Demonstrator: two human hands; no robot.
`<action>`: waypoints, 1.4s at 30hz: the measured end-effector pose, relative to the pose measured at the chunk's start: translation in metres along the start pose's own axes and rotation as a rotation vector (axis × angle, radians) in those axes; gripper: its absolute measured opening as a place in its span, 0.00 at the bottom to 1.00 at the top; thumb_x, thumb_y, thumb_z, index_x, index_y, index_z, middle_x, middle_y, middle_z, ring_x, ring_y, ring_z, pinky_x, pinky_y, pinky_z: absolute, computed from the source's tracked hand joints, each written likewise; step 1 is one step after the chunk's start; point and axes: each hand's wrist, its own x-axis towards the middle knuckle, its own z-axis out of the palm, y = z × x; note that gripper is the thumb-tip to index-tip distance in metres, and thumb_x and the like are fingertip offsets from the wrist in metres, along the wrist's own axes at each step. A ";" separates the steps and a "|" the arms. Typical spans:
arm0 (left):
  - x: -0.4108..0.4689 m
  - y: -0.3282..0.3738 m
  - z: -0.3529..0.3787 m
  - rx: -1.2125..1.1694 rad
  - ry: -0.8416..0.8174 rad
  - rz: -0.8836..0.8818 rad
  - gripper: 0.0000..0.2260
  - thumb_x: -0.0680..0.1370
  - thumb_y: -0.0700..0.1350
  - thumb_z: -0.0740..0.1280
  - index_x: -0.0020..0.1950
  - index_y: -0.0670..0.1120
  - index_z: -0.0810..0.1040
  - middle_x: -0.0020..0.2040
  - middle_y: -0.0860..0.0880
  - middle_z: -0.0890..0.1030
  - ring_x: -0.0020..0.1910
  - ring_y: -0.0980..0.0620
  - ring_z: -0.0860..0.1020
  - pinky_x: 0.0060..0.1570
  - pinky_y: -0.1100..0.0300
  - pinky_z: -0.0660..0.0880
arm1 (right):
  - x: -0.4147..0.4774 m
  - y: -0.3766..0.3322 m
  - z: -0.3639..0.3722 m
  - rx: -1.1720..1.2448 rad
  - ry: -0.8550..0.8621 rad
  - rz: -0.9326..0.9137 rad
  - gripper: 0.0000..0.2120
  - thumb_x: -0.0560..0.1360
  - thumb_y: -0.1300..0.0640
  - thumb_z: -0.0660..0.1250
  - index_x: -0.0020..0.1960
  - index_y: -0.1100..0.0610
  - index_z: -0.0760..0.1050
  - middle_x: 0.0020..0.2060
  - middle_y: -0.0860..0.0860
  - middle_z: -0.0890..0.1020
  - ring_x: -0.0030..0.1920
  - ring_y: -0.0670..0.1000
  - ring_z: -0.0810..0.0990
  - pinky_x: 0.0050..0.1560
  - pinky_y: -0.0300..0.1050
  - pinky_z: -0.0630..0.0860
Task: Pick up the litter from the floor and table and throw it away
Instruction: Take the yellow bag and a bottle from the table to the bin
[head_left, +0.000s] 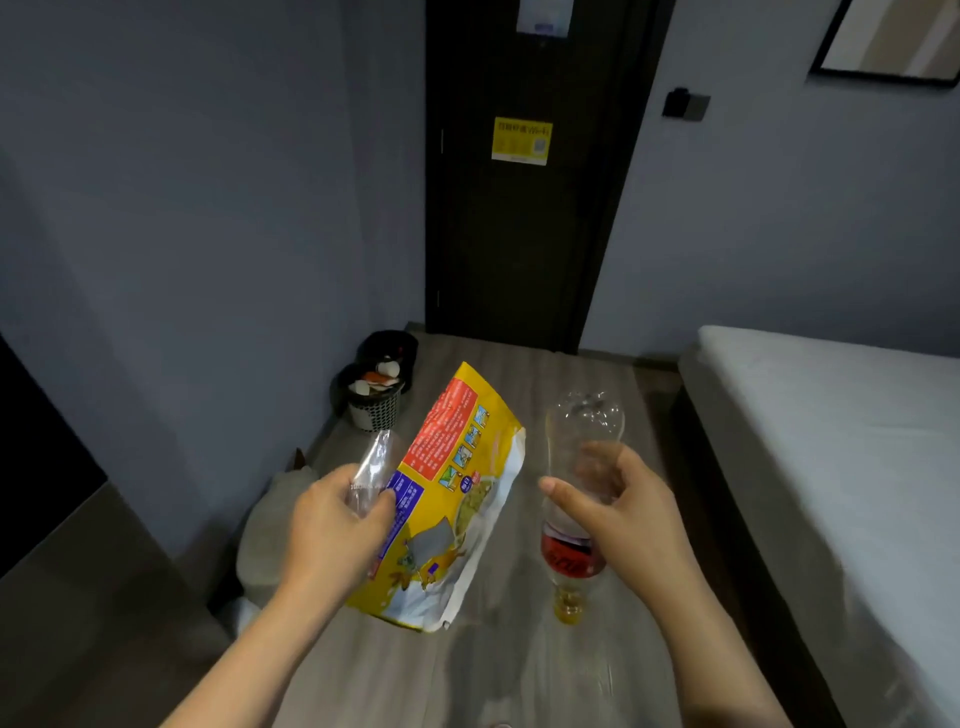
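My left hand (332, 525) grips a yellow snack bag (447, 499) together with a clear plastic wrapper (373, 470), both held above the wooden floor. My right hand (618, 512) holds an empty clear plastic bottle (582, 431) upside down, its red label (570, 558) and yellow cap (569, 608) pointing at the floor. Ahead on the left, by the wall, stands a perforated waste bin (375, 410) lined with a black bag and filled with scraps. A second black bin (389, 345) stands just behind it.
A dark door (524, 218) with a yellow sticker closes the far end. A bed with a white mattress (841, 441) runs along the right. A grey cushion-like object (270, 530) lies on the floor at the left wall. Wooden floor (566, 374) stretches toward the bins.
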 end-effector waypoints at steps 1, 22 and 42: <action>0.016 -0.001 0.009 -0.001 0.005 -0.006 0.02 0.73 0.41 0.70 0.42 0.48 0.79 0.34 0.52 0.81 0.34 0.54 0.78 0.30 0.60 0.70 | 0.019 0.004 0.004 0.001 -0.014 0.002 0.28 0.63 0.40 0.76 0.59 0.44 0.71 0.49 0.40 0.79 0.50 0.37 0.77 0.50 0.36 0.74; 0.319 -0.030 0.155 0.218 0.154 -0.048 0.07 0.70 0.37 0.70 0.43 0.49 0.77 0.29 0.59 0.74 0.31 0.63 0.72 0.29 0.67 0.65 | 0.399 0.037 0.071 -0.017 -0.200 -0.019 0.28 0.65 0.45 0.76 0.61 0.51 0.72 0.53 0.45 0.80 0.48 0.41 0.78 0.52 0.42 0.77; 0.638 -0.110 0.205 0.250 0.092 -0.178 0.07 0.71 0.33 0.65 0.40 0.45 0.75 0.31 0.54 0.76 0.30 0.57 0.73 0.28 0.66 0.63 | 0.700 0.021 0.236 -0.122 -0.394 0.042 0.28 0.68 0.42 0.73 0.65 0.45 0.68 0.55 0.42 0.77 0.54 0.43 0.76 0.43 0.36 0.72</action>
